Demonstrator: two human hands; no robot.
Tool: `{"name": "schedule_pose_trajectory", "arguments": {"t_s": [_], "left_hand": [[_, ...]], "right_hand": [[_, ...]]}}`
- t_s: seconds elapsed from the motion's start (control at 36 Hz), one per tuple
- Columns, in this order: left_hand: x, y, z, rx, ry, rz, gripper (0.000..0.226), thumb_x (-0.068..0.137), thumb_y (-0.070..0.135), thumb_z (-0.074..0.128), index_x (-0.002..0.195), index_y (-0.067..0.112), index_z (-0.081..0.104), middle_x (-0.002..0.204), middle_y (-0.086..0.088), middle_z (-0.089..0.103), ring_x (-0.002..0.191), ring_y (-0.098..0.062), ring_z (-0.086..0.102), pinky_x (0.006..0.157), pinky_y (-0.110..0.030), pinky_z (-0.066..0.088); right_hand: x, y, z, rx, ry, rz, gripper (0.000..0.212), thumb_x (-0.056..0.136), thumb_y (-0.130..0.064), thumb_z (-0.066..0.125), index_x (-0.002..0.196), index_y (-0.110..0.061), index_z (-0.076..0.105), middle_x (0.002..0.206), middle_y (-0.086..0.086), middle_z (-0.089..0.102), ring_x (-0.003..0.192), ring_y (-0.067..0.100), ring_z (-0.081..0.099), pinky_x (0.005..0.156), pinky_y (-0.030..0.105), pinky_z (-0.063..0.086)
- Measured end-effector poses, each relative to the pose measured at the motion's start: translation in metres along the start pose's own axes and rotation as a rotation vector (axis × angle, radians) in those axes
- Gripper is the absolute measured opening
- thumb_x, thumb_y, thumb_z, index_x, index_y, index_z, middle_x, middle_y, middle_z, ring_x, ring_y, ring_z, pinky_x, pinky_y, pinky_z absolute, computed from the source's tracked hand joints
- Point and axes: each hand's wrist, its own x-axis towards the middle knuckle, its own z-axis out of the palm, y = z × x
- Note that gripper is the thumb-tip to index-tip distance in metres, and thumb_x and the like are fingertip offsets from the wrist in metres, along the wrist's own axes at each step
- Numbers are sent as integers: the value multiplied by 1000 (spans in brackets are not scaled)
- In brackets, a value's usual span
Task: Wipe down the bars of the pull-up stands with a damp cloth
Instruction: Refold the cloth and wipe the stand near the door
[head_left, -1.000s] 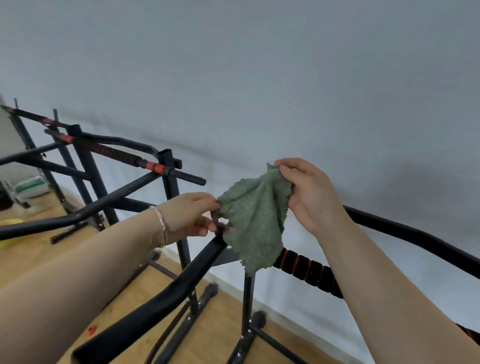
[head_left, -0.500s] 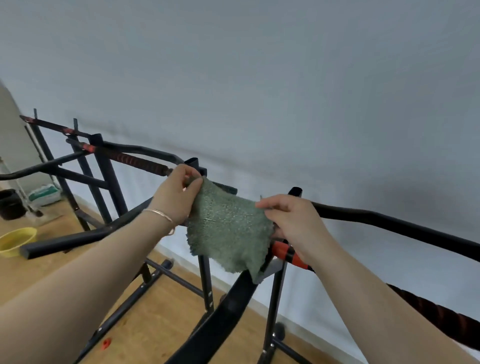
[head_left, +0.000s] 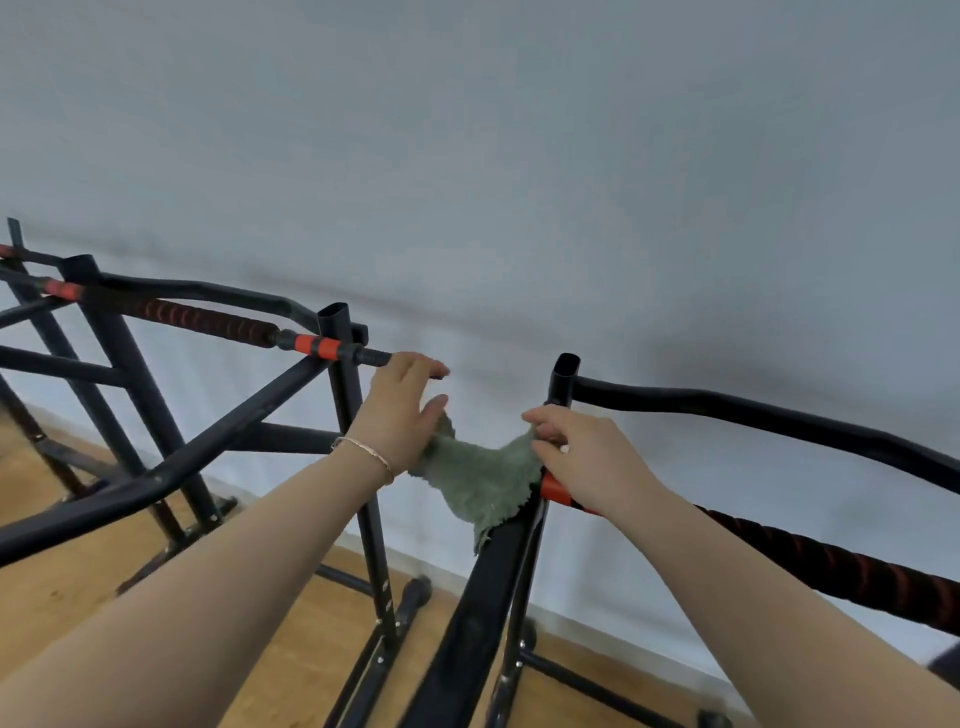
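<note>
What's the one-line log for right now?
left hand holds green cloth | right hand pinches green cloth | green cloth stretched between them, near black bar

arms: left forearm (head_left: 234, 561) and right forearm (head_left: 753, 587) bare to frame edge | left wrist: one thin gold-tone bangle (head_left: 363, 450) | left hand (head_left: 402, 410), right hand (head_left: 587, 457): bare | nails: short

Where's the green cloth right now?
Head view, centre: green terry cloth stretched between left hand and right hand, above the black diagonal bar.

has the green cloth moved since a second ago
Yes, downward: the green cloth hid the right stand's post top before and now sags below it.
</note>
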Motion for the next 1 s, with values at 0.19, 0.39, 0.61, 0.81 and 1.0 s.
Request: {"name": "schedule_pose_trajectory", "arguments": {"t_s": [0.19,0.39,0.61,0.81,1.0], "left_hand": [[-17,2,35,470,-300,718,63,96,69,28,126,21,56,108,3,64,89,-21,61,76,-40,50],[-2,17,37,712,-477,664,63,93,71,11,118,22,43,91,2,58,66,-22,59,53,-32,43],[19,35,22,534,-860,456,53,99,62,22,99,16,49,70,1,50,62,-17,47,65,-34,37],[10,32,26,637,-750,481,51,97,64,17,93,20,42,69,3,51,58,-16,46,62,-34,38],[3,23,34,733,-591,534,58,92,70,11,95,20,42,73,5,54,57,-18,50,56,-32,37]], "right_hand": [[-7,-1,-5,-528,-140,52,33,104,-49,33,100,-22,51,83,-3,57,82,23,60,72,36,50],[-6,-11,-6,-429,-348,211,65,105,-53,13,77,-10,53,61,11,64,49,25,60,59,31,54],[-28,29,25,-729,129,-210,52,73,-10,86,113,-4,54,50,4,39,34,20,33,38,20,31],[-4,6,-11,-351,-381,237,70,97,-68,27,94,-9,64,68,3,72,56,22,67,58,29,50],[1,13,-11,-188,-451,346,72,101,-61,20,74,-7,59,52,7,55,40,23,47,51,29,46]]}}
